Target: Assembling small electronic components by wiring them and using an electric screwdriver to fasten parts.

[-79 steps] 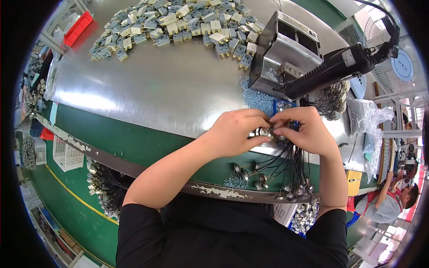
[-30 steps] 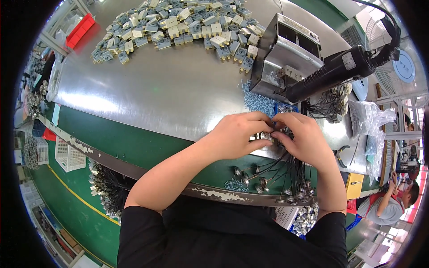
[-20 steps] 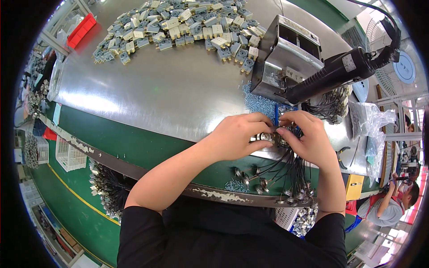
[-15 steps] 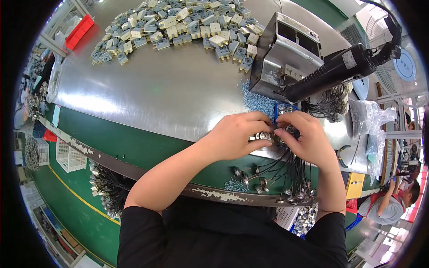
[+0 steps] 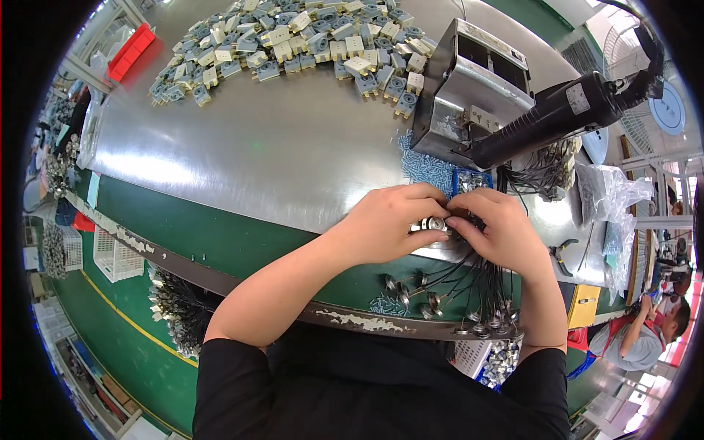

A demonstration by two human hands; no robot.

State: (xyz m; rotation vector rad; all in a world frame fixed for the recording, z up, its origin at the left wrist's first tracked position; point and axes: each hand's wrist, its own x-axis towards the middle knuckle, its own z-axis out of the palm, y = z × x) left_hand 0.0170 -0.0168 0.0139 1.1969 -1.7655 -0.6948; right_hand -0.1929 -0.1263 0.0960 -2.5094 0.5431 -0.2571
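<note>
My left hand (image 5: 392, 224) is closed round a small metal-and-pale part (image 5: 436, 224) with a round face, held between thumb and fingers. Close against it, my right hand (image 5: 495, 224) is pinched, its thumb and fingertips at the part's right side. Whatever lies between those right fingertips is hidden. Below the right hand a bundle of black wires (image 5: 477, 275) fans over the bench edge, with round metal pieces (image 5: 433, 301) on the ends. Just behind the fingers lie a blue-rimmed tray (image 5: 473, 178) of small metal pieces and a heap of bluish screws (image 5: 425, 167).
A black cylindrical power screwdriver (image 5: 550, 121) leans against a metal fixture box (image 5: 473, 95) at the back right. Many grey-and-cream blocks (image 5: 293, 40) are piled at the far side. Pliers (image 5: 562, 257) and plastic bags (image 5: 605, 194) lie right. Another person (image 5: 634, 337) works at far right.
My right hand has shifted slightly left, its fingertips now closer to the left hand and the part. More of the part's round face shows. The left hand has barely moved.
</note>
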